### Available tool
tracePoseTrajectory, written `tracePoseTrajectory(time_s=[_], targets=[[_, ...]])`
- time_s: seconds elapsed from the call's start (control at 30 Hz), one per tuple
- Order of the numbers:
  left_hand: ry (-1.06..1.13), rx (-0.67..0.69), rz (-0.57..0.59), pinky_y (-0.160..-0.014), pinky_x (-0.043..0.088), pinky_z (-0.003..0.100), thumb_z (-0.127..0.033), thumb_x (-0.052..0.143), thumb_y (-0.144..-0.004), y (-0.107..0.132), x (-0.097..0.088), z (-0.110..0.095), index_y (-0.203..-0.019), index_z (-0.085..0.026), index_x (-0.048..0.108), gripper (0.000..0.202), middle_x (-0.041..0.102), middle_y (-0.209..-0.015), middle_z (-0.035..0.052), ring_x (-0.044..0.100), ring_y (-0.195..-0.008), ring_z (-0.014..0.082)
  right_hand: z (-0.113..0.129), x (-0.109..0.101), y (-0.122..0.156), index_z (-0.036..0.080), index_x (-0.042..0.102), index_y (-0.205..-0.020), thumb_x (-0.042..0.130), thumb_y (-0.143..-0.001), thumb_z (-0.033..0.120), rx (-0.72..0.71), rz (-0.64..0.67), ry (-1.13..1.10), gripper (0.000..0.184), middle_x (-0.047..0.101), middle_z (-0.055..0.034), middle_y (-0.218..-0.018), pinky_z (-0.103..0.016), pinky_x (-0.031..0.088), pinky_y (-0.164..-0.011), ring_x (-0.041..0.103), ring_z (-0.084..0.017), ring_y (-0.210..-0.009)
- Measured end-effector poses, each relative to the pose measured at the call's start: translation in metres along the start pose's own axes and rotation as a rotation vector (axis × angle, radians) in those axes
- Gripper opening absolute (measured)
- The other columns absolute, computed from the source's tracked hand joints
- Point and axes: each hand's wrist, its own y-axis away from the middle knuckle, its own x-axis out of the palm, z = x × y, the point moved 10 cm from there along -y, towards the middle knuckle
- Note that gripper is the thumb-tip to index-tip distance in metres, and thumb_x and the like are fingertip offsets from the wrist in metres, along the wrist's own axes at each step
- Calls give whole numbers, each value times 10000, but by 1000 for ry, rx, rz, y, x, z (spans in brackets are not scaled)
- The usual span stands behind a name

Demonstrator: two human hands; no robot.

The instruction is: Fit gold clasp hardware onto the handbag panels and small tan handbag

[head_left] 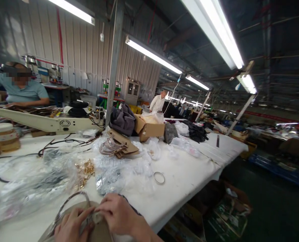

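Observation:
At the bottom of the head view, a tan handbag [102, 232] lies at the near edge of the white-covered table. Its thin curved handle [60, 209] rises on the left. My left hand [72, 226] has its fingers bent over the bag's top, close to the base of the handle. From the right, my right hand [119, 213] reaches in with thumb and fingers pinched at the bag's upper edge, touching the left fingertips. A small pale spot shows between the two hands; I cannot make out what it is.
Clear plastic bags [109, 179], gold-coloured metal pieces [87, 169] and a ring-shaped band [159, 178] lie beyond the handbag. Farther off are brown card pieces [129, 149], a cardboard box [151, 131] and a jar [5, 137]. A co-worker [26, 89] sits at the left.

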Motion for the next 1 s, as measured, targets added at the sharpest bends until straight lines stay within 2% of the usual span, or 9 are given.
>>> tracePoseTrajectory(time_s=[0.07,0.13,0.2,0.3,0.37,0.5,0.8,0.93,1.0], targets=[[-9,-17,22,-1062,484,545,-343,553,-930,4,-7,-11,-1291,-340,812,444,732,-1271,103,624,-1262,388,-13,-10,2,257,844,-1152,640,-1020,227,134,-90,-226,244,758,-36,-1052,-305,579,-880,712,-206,-967],[-4,-30,28,-1086,454,557,-304,569,-937,9,-17,-22,-1302,-310,805,435,712,-1293,120,594,-1283,394,-26,-13,8,253,825,-1258,717,-981,309,301,-131,-448,302,765,-24,-999,-300,602,-789,712,-200,-882],[25,-29,29,-1104,434,545,-278,636,-919,12,-26,-32,-1305,-287,800,419,705,-1265,129,584,-1265,384,-33,-9,15,233,794,-1330,817,-908,393,419,-130,-610,452,773,-17,-968,-307,621,-749,714,-203,-837],[103,-22,26,-1118,420,513,-237,722,-878,12,-32,-38,-1313,-277,780,440,698,-1250,116,573,-1261,362,-37,-4,20,194,854,-1129,859,-883,425,476,-88,-655,337,804,-52,-985,-349,640,-829,749,-239,-896],[131,-29,14,-1117,415,508,-224,734,-881,14,-34,-38,-1304,-275,774,428,691,-1242,114,575,-1249,352,-35,-3,21,197,862,-1062,844,-895,391,464,-58,-602,257,811,-59,-977,-350,635,-829,759,-244,-886],[149,-28,0,-1109,415,504,-207,735,-891,20,-37,-40,-1280,-270,774,397,678,-1230,118,569,-1244,348,-15,-4,15,244,874,-1030,786,-933,287,333,-16,-391,138,811,-42,-992,-320,597,-800,756,-230,-898],[151,-14,-17,-1068,428,491,-231,724,-901,22,-40,-41,-1222,-277,786,330,669,-1193,116,574,-1198,343,5,8,-2,268,858,-1063,695,-958,113,175,25,-180,248,809,-29,-1041,-345,571,-880,735,-230,-959],[143,-6,-18,-1053,433,489,-235,712,-907,22,-39,-41,-1269,-289,777,372,670,-1177,110,576,-1186,338,4,11,-3,272,821,-1188,679,-937,63,174,56,-146,356,790,-27,-1115,-329,561,-862,714,-218,-953],[143,-4,-26,-1052,431,490,-235,711,-907,22,-40,-41,-1260,-287,777,363,672,-1181,108,576,-1188,336,4,13,-2,261,814,-1165,670,-938,53,162,66,-109,340,767,-37,-1095,-321,554,-851,697,-217,-952]])
